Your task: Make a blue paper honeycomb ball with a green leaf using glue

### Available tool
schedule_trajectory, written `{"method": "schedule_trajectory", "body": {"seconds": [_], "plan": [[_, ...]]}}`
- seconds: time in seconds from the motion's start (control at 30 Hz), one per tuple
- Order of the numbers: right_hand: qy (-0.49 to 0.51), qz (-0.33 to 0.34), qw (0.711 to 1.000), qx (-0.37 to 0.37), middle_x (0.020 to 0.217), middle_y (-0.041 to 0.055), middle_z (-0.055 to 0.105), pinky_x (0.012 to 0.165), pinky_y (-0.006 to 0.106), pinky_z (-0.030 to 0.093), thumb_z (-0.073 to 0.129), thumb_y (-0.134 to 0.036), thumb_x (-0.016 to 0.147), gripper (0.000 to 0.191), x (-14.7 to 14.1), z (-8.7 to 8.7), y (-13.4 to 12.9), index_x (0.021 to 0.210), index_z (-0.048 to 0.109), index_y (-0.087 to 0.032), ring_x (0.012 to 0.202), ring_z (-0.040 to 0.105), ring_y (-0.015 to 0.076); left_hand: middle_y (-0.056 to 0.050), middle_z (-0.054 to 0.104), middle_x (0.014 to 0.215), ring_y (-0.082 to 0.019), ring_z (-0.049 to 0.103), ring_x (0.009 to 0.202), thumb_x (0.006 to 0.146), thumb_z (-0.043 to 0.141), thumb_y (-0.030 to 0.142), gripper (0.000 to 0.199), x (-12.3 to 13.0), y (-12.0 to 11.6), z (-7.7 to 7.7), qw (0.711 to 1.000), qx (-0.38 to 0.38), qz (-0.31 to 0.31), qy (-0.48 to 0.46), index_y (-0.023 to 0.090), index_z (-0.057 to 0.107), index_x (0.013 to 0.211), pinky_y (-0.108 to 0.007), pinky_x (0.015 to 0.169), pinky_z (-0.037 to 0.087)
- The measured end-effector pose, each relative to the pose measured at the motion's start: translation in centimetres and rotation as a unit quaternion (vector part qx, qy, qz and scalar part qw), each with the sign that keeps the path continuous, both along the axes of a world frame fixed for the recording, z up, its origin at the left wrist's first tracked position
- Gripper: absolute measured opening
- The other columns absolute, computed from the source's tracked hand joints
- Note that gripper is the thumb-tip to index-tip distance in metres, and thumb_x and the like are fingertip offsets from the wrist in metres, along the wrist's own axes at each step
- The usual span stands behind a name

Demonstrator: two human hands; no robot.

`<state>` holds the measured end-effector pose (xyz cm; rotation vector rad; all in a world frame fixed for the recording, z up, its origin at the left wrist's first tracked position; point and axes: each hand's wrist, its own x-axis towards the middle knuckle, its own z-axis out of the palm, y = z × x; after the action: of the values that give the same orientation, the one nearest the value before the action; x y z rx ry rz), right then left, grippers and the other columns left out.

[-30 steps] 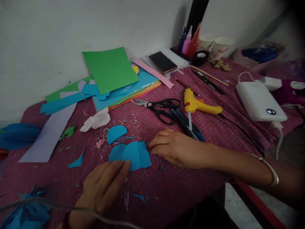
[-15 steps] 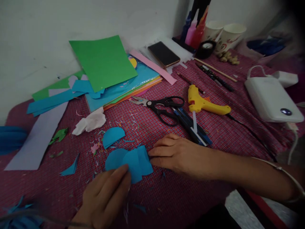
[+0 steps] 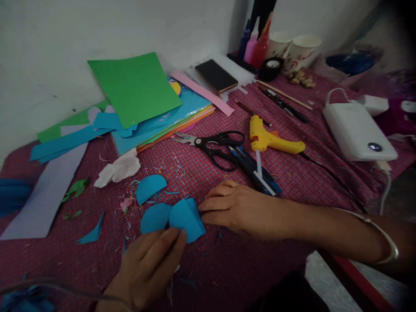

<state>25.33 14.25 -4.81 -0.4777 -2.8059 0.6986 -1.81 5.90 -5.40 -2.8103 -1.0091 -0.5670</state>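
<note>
Blue paper pieces (image 3: 186, 219) with rounded edges lie overlapped on the checked cloth. My left hand (image 3: 156, 258) pinches the front one at its lower left edge, between thumb and fingers. At the right edge of the pieces, the bent fingertips of my right hand (image 3: 234, 210) hold the paper; its thumb is hidden. One rounded blue piece (image 3: 155, 216) rests just left of them, partly behind my left fingers. Slightly farther back is a folded half-round blue piece (image 3: 151, 188).
Black-handled scissors (image 3: 214, 147), a box cutter (image 3: 256, 171) and a yellow glue gun (image 3: 269, 138) lie beyond my right hand. Coloured sheets (image 3: 136, 89) and a phone (image 3: 216, 76) are at the back. A white power bank (image 3: 357, 132) stands at right. Paper scraps (image 3: 94, 232) litter the cloth.
My left hand has slid its blue piece to the right, so it covers more of the piece by my right hand. The right hand stays at the edge. The view has shifted slightly.
</note>
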Motion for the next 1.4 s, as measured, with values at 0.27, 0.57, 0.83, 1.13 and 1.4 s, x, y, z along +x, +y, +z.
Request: {"method": "schedule_trajectory", "body": {"seconds": [0.27,0.57,0.83,1.13,1.4], "plan": [[0.006,-0.004,1.000,-0.011,0.119,0.0044,0.066,0.091,0.038,0.035,0.050,-0.018,0.095,0.023,0.0,0.1,-0.1,0.112,0.066,-0.019,0.107,0.052,0.0198,-0.007,0.069,0.095,-0.017,0.064,0.087,0.095,0.041,0.006,0.025,-0.2,0.0,0.7,1.000,-0.005,-0.016,-0.001,0.012,0.063,0.103,-0.028,0.076,0.055],[-0.001,-0.008,1.000,-0.022,0.120,0.0032,0.066,0.094,0.038,0.033,0.047,-0.019,0.097,0.024,-0.1,0.0,-0.2,0.112,0.065,-0.020,0.108,0.052,0.0209,-0.005,0.069,0.086,-0.016,0.063,0.078,0.094,0.042,0.005,0.022,1.3,1.1,1.1,0.998,0.057,-0.013,0.014,0.015,0.061,0.094,-0.026,0.067,0.055],[-0.011,-0.002,1.000,-0.018,0.120,0.0032,0.065,0.096,0.038,0.033,0.047,-0.021,0.098,0.024,-0.1,0.1,0.0,0.113,0.065,-0.020,0.109,0.052,0.0211,-0.008,0.066,0.102,-0.017,0.061,0.089,0.096,0.036,0.008,0.031,0.2,0.2,1.4,0.997,0.020,-0.023,0.066,0.013,0.063,0.112,-0.029,0.076,0.051],[-0.003,-0.003,1.000,-0.020,0.122,0.0033,0.065,0.095,0.038,0.034,0.049,-0.020,0.097,0.024,-0.1,0.0,0.0,0.115,0.065,-0.020,0.109,0.052,0.0207,-0.007,0.065,0.099,-0.017,0.058,0.089,0.097,0.036,0.010,0.031,0.2,0.6,1.3,0.998,0.020,-0.031,0.043,0.012,0.063,0.113,-0.030,0.078,0.046],[-0.004,-0.009,1.000,-0.019,0.122,0.0029,0.065,0.095,0.038,0.034,0.049,-0.020,0.096,0.025,-0.1,0.0,-0.1,0.115,0.065,-0.020,0.108,0.052,0.0207,-0.007,0.065,0.102,-0.018,0.057,0.094,0.096,0.035,0.006,0.031,-0.2,0.5,0.6,0.999,0.020,-0.043,0.025,0.013,0.064,0.103,-0.031,0.083,0.047]]}}
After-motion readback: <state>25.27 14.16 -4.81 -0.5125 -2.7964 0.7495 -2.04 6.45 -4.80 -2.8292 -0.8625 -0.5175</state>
